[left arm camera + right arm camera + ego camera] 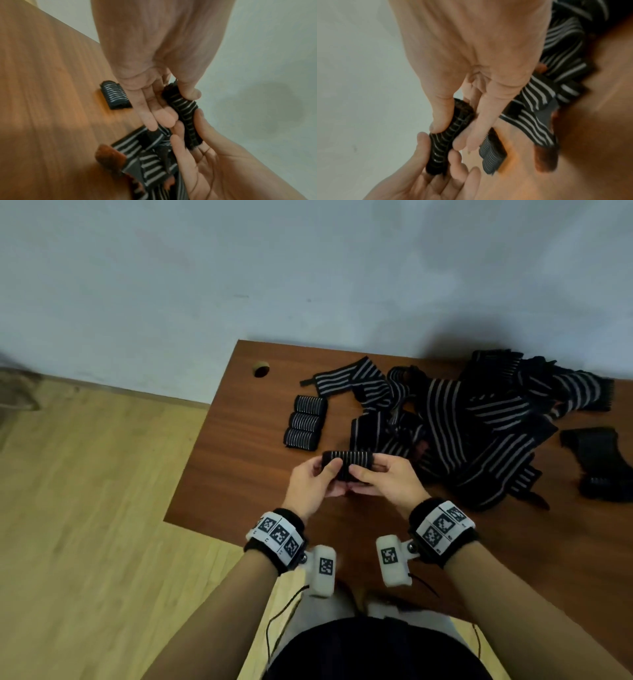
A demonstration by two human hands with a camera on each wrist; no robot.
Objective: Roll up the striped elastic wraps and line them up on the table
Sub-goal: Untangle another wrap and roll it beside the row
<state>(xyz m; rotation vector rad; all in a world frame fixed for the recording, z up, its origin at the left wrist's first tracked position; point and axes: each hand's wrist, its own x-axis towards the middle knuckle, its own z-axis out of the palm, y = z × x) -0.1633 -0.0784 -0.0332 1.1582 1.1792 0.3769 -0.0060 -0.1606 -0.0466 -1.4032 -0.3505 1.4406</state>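
A rolled striped wrap [347, 464], black with thin grey lines, is held level above the table between both hands. My left hand [327, 475] pinches its left end, thumb on top and fingers [150, 112] underneath. The right end sits in my right hand [361, 478], pinched by the thumb against fingers [479, 128]. The same roll [184, 115] [446, 139] shows close up in both wrist views. Three finished rolls [306, 422] lie side by side in a row to the far left. A tangled pile of unrolled wraps [462, 422] lies to the right.
The brown wooden table [236, 474] has a cable hole [261, 369] near its back left corner. Its left edge drops to a light wooden floor [85, 508]. A separate black wrap [599, 463] lies at the far right. A grey wall runs behind.
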